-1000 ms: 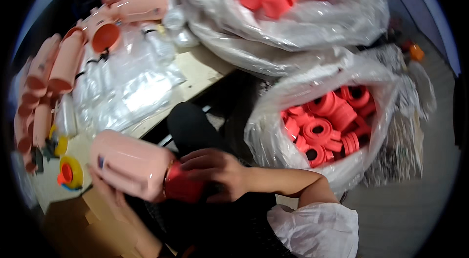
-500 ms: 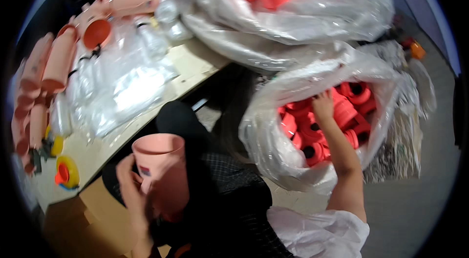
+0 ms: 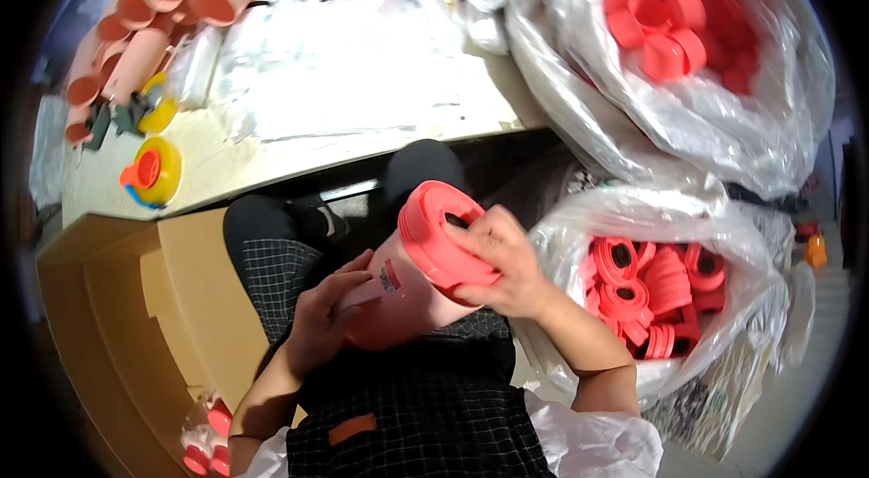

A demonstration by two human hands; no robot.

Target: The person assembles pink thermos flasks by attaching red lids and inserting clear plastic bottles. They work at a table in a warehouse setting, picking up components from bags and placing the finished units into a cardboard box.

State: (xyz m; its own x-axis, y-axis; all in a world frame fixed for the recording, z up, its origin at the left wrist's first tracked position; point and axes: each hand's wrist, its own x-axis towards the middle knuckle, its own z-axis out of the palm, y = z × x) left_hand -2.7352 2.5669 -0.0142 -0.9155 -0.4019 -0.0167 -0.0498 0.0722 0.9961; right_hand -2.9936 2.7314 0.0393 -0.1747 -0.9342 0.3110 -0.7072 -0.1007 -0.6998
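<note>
The left hand (image 3: pixel 328 315) gripped a pink jug (image 3: pixel 403 297) (small label, seemingly rectangular, on its side); the right hand (image 3: pixel 501 262) clasped its red lid (image 3: pixel 436 232).

Only one view is given, taken from a camera worn on the person's head. It is pointed steeply down at the lap, so the left hand (image 3: pixel 317 324) and right hand (image 3: pixel 502 265) are seen very close, near the middle. The table (image 3: pixel 299 148) is seen farther off, at the top. Straight edges are bent by the wide lens, and the corners are cut off in black.
</note>
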